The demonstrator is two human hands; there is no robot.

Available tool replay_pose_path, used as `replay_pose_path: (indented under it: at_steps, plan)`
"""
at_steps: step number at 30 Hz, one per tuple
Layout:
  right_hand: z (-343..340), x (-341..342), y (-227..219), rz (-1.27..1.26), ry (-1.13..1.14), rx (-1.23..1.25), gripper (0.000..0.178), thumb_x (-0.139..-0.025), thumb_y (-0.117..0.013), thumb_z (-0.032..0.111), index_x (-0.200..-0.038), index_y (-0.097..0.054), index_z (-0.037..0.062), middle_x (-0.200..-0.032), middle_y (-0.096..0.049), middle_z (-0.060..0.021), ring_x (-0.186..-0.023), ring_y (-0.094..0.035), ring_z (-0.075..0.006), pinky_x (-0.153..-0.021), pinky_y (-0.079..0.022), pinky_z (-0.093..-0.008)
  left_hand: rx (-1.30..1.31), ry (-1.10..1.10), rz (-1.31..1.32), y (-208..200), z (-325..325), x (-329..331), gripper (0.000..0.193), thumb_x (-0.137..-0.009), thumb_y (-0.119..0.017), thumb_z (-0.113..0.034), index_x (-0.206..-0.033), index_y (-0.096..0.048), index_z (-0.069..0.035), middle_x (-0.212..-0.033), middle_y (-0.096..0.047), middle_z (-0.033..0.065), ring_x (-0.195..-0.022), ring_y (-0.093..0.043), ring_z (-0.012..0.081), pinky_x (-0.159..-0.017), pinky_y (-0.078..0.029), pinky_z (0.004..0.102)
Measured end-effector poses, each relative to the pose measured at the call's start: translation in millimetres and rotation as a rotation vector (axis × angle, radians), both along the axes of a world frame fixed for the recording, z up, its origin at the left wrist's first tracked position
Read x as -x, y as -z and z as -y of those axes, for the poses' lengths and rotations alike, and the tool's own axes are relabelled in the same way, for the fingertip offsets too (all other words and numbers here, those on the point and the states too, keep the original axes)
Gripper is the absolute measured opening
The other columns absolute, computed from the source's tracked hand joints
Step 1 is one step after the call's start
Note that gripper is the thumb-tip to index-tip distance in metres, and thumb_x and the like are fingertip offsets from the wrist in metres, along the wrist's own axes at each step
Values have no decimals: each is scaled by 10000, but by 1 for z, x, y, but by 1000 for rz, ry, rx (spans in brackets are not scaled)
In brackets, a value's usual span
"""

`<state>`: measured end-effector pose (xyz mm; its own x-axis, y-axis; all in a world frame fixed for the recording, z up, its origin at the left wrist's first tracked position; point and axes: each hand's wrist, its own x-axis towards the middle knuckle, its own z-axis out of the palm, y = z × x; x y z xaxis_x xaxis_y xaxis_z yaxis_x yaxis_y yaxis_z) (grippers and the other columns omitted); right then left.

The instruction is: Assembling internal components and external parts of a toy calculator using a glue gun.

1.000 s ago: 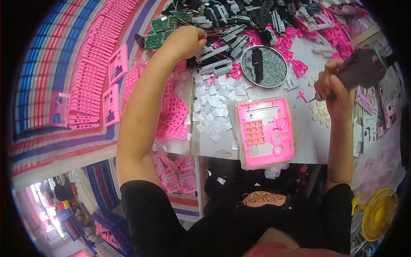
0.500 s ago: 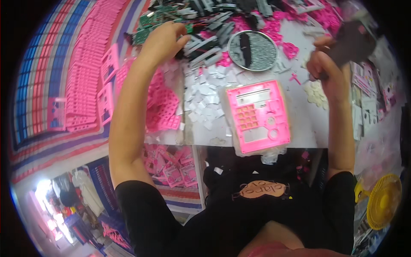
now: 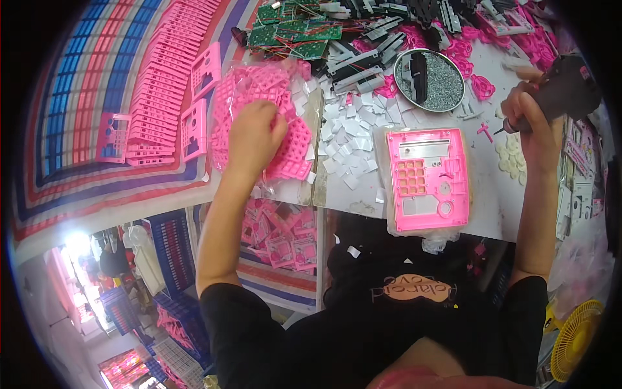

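Note:
My left hand (image 3: 254,137) is over a loose pile of pink lattice-like keypad pieces (image 3: 293,148), partly in a clear plastic bag. Its fingers are curled into the pile, and whatever they pinch is hidden. At the far right, my right hand (image 3: 532,120) grips a black electric screwdriver (image 3: 570,91), its bit pointing left and down toward the table. Between the hands, near the table's front edge, a pink plastic calculator-like casing (image 3: 457,174) lies on a plastic-wrapped pad (image 3: 385,194). It has a grid of square holes, a long slot and round openings.
A round dish of small screws (image 3: 448,81) holds a black bar. White squares (image 3: 350,139) are scattered beside green circuit boards (image 3: 278,35) and grey-black strips (image 3: 356,71). Cream discs (image 3: 512,159) lie below the screwdriver. Stacked pink casings (image 3: 165,91) stand left; a yellow fan (image 3: 576,340) stands lower right.
My left hand has come back from the circuit boards to the pink keypad pile. My right hand still holds the screwdriver, its bit now showing. The whole view has shifted to the left.

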<state>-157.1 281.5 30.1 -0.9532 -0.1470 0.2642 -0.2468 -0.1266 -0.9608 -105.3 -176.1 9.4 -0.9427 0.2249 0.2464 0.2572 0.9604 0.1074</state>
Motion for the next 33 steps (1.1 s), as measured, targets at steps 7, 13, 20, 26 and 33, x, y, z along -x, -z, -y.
replay_pose_path:
  at_steps: [7,13,20,26,33]
  plan:
    - [42,-51,-4,-747,429,-396,653,-760,-756,-27,-1367,-515,-1,-1223,-628,-127,-1193,-552,-270,-966,-448,-373,-1699,-163,535,-17,-66,-43,260,-1033,-560,-185,-1067,-667,50,-1021,-720,128,-876,-713,202,-815,-598,374]
    - [90,-81,24,-844,38,-684,482,-676,-800,85,-1137,-677,156,-1221,-637,-70,-1092,-533,-326,-946,-464,-409,-2051,-130,1041,6,-113,-65,283,-1023,-566,-174,-1118,-642,82,-1049,-719,173,-952,-724,250,-869,-606,402]
    - [98,-99,6,-562,-253,-677,407,-738,-848,159,-1101,-671,110,-1010,-654,-77,-771,-569,-249,-662,-479,-368,-1478,-11,935,9,-138,-95,378,-1058,-511,-209,-1281,-582,89,-1207,-672,167,-1080,-679,253,-937,-551,362]
    - [76,-95,-2,119,-441,-633,213,-842,-752,107,-1028,-683,29,-804,-660,-75,-639,-599,-146,-591,-473,-288,-958,223,578,-16,-133,-123,352,-835,-720,-17,-1185,-689,-30,-1207,-672,153,-1059,-676,280,-885,-525,361]
    - [87,-66,51,54,-355,-702,184,-838,-710,71,-998,-658,-2,-835,-651,-117,-684,-654,-212,-634,-530,-332,-653,425,155,37,-149,-107,393,-763,-777,-59,-1138,-665,-29,-1160,-648,135,-1042,-628,340,-880,-513,429]
